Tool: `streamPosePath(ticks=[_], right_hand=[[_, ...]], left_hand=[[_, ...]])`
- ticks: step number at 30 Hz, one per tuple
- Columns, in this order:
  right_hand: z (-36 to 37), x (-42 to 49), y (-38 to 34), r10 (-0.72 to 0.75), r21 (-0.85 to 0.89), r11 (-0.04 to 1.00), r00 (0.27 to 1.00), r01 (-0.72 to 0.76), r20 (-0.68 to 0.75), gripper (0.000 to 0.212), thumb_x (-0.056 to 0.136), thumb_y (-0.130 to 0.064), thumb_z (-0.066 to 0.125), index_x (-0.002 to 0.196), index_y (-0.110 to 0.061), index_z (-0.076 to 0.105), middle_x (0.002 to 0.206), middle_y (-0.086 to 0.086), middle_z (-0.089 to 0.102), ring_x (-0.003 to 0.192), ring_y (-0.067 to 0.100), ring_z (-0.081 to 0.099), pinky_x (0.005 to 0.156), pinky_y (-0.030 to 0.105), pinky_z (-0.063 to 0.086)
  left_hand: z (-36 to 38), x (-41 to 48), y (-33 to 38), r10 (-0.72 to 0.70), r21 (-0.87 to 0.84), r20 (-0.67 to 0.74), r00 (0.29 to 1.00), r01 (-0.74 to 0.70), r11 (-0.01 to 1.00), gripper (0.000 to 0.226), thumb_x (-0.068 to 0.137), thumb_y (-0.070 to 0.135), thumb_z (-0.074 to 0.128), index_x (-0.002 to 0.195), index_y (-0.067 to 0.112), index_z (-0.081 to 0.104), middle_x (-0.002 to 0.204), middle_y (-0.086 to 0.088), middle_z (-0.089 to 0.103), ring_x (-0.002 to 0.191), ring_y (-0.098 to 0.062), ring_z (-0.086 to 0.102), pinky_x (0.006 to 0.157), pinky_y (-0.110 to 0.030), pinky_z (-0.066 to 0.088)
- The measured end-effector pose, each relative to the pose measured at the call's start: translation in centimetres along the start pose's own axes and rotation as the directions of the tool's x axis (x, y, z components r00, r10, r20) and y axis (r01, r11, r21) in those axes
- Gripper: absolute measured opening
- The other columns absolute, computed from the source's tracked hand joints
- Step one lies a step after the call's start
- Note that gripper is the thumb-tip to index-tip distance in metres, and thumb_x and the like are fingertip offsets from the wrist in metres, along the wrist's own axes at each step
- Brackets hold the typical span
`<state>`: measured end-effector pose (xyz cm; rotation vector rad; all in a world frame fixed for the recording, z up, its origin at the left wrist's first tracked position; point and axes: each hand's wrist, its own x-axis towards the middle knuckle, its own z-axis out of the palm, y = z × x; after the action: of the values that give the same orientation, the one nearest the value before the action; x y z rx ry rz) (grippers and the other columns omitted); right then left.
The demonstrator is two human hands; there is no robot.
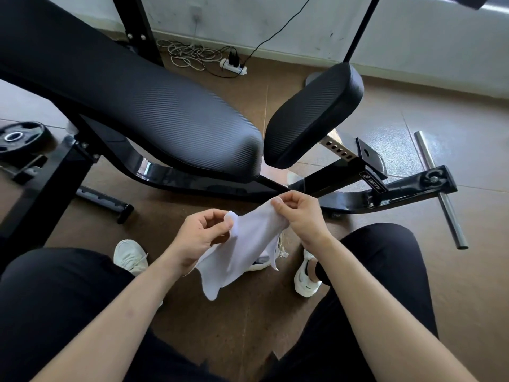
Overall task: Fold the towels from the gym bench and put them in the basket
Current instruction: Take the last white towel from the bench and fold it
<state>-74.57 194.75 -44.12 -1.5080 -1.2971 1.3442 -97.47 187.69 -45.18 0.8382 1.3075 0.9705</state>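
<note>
Head view: our left hand (197, 238) and right hand (298, 213) each pinch a corner of the small white cloth towel (242, 252). It hangs between our knees, near the black padded gym bench (154, 111).

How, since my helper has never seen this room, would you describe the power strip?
Look past the black padded gym bench to the foot of the pale wall. There lies the white plastic power strip, a rigid bar holding black plugs, unlike the loose white cord tangle beside it.
</note>
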Motion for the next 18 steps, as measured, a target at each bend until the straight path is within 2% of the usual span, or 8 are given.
streamPosePath(ticks=[3,6,9,12,14,18], right_hand=[[1.5,-0.7,-0.3,-0.019,0.001,1.0,0.999,0.019,0.049,0.003,0.091,-0.019,0.075,0.089,-0.018,0.076,0.087,0.003,0.078,0.086,0.016,0.072,0.079,0.035,0.058],[3.0,-1.6,-0.3,-0.071,-0.019,0.997,0.995,0.073,0.072,0.004,0.091,-0.019,0.076,0.088,-0.02,0.078,0.083,-0.003,0.077,0.082,0.008,0.07,0.073,0.023,0.055],[4.3,-2.4,-0.1,-0.116,-0.101,0.987,0.989,0.125,0.091,0.005,0.092,-0.021,0.075,0.092,-0.021,0.08,0.084,-0.007,0.077,0.082,0.005,0.07,0.071,0.021,0.055],[4.9,-2.7,0.0,-0.143,-0.196,0.967,0.983,0.163,0.112,0.009,0.093,-0.026,0.074,0.097,-0.023,0.081,0.089,-0.01,0.078,0.089,0.007,0.072,0.08,0.029,0.06],[5.0,-2.7,0.0,-0.159,-0.217,0.959,0.979,0.183,0.127,0.01,0.093,-0.026,0.074,0.099,-0.023,0.081,0.091,-0.01,0.078,0.091,0.006,0.072,0.083,0.031,0.06],[5.1,-3.0,-0.1,-0.211,-0.283,0.926,0.963,0.251,0.165,0.017,0.093,-0.026,0.073,0.107,-0.02,0.08,0.098,-0.009,0.078,0.092,0.003,0.071,0.083,0.025,0.061]], left_hand=[[0.2,0.0,0.0,0.022,-0.029,-0.011,1.0,-0.022,0.999,0.018,0.086,0.017,0.075,0.104,0.013,0.076,0.084,0.002,0.076,0.08,-0.009,0.07,0.072,-0.022,0.055],[0.6,0.0,-0.1,0.041,-0.022,-0.05,0.998,-0.043,0.999,0.011,0.086,0.008,0.077,0.097,0.009,0.076,0.079,-0.001,0.077,0.072,-0.009,0.071,0.067,-0.022,0.056],[0.7,0.0,-0.3,0.048,0.012,-0.086,0.995,-0.047,0.999,0.014,0.084,0.013,0.08,0.097,0.01,0.077,0.084,-0.004,0.078,0.077,-0.015,0.075,0.072,-0.028,0.059],[0.7,-0.1,-0.4,0.058,0.029,-0.093,0.994,-0.055,0.998,0.018,0.084,0.016,0.08,0.102,0.01,0.078,0.092,-0.006,0.079,0.088,-0.022,0.077,0.08,-0.036,0.062],[0.8,-0.1,-0.4,0.064,0.014,-0.091,0.994,-0.063,0.998,0.018,0.085,0.014,0.079,0.102,0.01,0.078,0.093,-0.007,0.08,0.089,-0.024,0.077,0.08,-0.036,0.063],[0.9,-0.2,-0.1,0.085,-0.016,-0.069,0.994,-0.086,0.996,0.013,0.088,0.008,0.075,0.1,0.013,0.079,0.093,-0.006,0.08,0.089,-0.022,0.077,0.077,-0.03,0.061]])
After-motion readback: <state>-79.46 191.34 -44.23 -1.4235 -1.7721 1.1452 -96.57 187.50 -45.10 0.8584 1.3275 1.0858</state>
